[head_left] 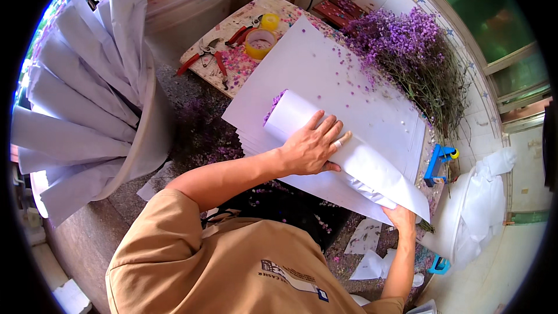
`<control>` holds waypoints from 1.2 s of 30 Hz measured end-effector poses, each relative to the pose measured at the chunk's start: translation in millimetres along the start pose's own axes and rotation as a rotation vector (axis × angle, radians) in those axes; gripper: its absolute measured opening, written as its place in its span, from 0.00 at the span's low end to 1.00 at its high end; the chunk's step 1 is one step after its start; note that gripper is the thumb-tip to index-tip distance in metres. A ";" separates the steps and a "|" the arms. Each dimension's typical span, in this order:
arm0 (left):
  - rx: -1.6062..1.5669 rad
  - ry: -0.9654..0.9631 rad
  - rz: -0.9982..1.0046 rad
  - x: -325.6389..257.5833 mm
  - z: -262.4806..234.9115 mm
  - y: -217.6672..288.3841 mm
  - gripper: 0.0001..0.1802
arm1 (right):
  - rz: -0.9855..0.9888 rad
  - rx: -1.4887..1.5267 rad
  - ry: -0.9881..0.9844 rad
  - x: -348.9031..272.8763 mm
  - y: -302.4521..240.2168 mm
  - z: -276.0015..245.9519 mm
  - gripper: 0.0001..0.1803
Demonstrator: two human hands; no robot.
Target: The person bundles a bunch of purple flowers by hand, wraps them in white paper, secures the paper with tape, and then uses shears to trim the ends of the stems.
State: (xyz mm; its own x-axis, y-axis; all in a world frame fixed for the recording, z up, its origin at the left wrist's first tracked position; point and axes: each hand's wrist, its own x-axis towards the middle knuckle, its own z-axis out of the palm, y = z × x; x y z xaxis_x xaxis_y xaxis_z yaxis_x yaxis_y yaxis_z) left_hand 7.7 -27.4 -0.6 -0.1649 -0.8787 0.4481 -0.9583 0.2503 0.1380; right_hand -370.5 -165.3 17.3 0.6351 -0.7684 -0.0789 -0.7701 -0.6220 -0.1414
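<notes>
A white paper roll (366,160) lies slantwise over a stack of white paper sheets (325,64). Purple flowers (274,106) peep from its upper left end, and green stems (427,227) stick out at the lower right. My left hand (314,144) rests on top of the roll with fingers stretched and a ring showing. At the lower end, my right hand (401,217) grips the wrapped bundle; its fingertips are hidden by the paper. Small loose purple blossoms are scattered across the upper sheets.
Loose purple flowers (407,40) are heaped at the back right. Pruning shears (203,57) and tape rolls (260,43) lie on the table's far left. A bin (157,122) of paper-wrapped bundles stands left. A blue tape dispenser (437,164) sits at the right edge.
</notes>
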 end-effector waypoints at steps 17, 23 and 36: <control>-0.055 -0.001 0.005 -1.5 4.2 -5.6 0.47 | -0.034 -0.038 0.197 -11.5 17.3 18.8 0.34; -0.020 0.040 0.024 -0.5 3.0 -7.2 0.47 | -0.106 -0.032 0.320 -12.7 14.3 21.9 0.34; -0.108 0.000 0.024 -4.3 2.7 -10.1 0.48 | 0.052 -0.314 0.182 -55.7 -72.5 -49.8 0.29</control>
State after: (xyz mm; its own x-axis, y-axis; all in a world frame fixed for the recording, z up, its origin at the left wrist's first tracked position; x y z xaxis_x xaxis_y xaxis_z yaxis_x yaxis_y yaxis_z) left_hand 17.5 -27.2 -6.4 -0.1872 -0.8721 0.4521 -0.9234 0.3133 0.2220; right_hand -353.0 -84.9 81.0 0.5955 -0.7967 0.1029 -0.7997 -0.5758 0.1700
